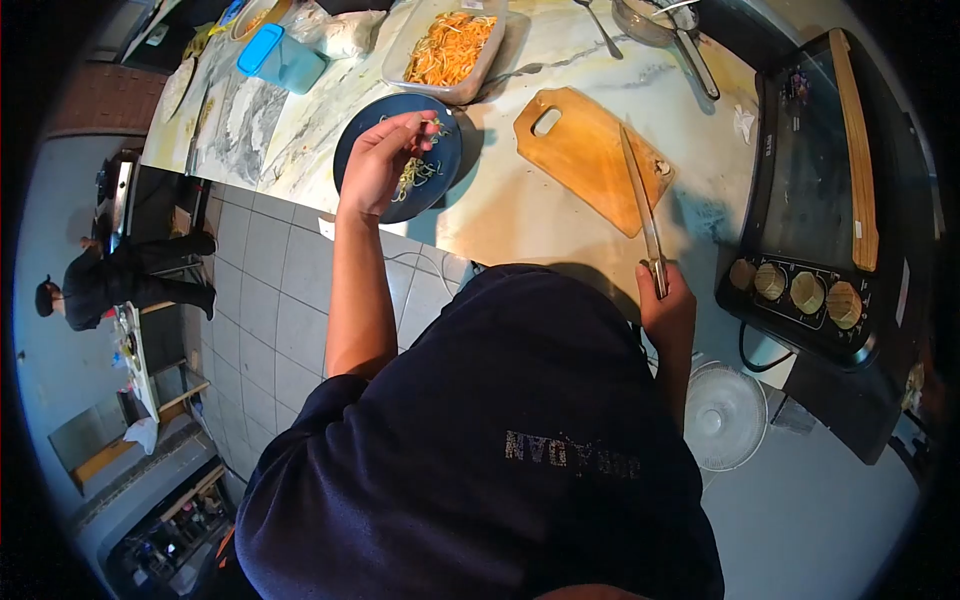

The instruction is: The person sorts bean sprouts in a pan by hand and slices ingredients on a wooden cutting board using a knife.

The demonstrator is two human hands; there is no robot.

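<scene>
My left hand (375,165) is above a dark blue plate (446,170) near the counter's front edge. Its thumb and fingers pinch a few thin, pale-green strands that look like sprouts. More of these sprouts (415,178) lie in a small heap on the plate, partly hidden by my hand. Low on the right, my right hand (668,305) is closed around the handle of a long knife (640,190). The blade points away from me across the right end of a wooden cutting board (575,155). A small pale scrap lies on the board beside the blade.
A plastic container of orange shreds (450,50) stands behind the plate, with a blue-lidded pitcher (285,62) to its left. A pan (690,60) and spoon (605,35) lie at the back. An oven (810,190) stands right. Another person (110,275) is far left.
</scene>
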